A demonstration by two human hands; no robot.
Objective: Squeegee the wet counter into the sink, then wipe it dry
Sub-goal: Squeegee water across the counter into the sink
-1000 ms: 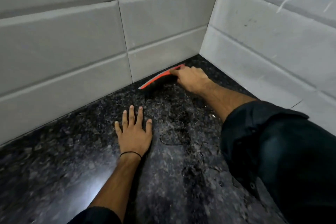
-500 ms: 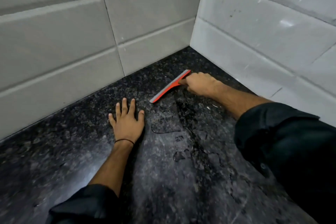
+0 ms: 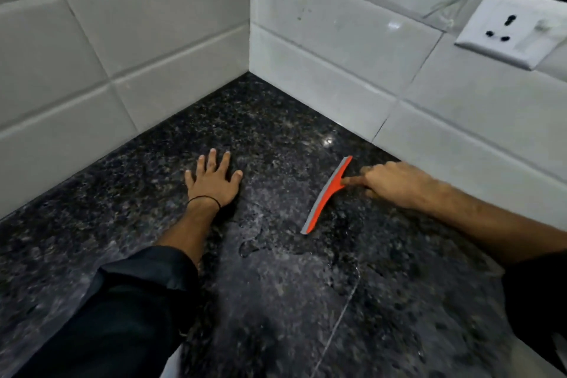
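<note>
Gripping the handle of the orange squeegee [image 3: 327,195], the right hand [image 3: 395,182] is closed around it, blade edge down on the wet black granite counter [image 3: 306,301]. Water pools [image 3: 254,242] lie just left of the blade. Farther left, the left hand [image 3: 213,179] presses flat, fingers spread, holding nothing. Beyond, white tiles [image 3: 171,18] meet at the corner; a wall socket [image 3: 515,24] sits at upper right.

No readable text, labels, brands or numbers showing anywhere. Wall socket [image 3: 509,24] above the worktop [image 3: 276,138] is showing a blank faceplate, no markings legible.
</note>
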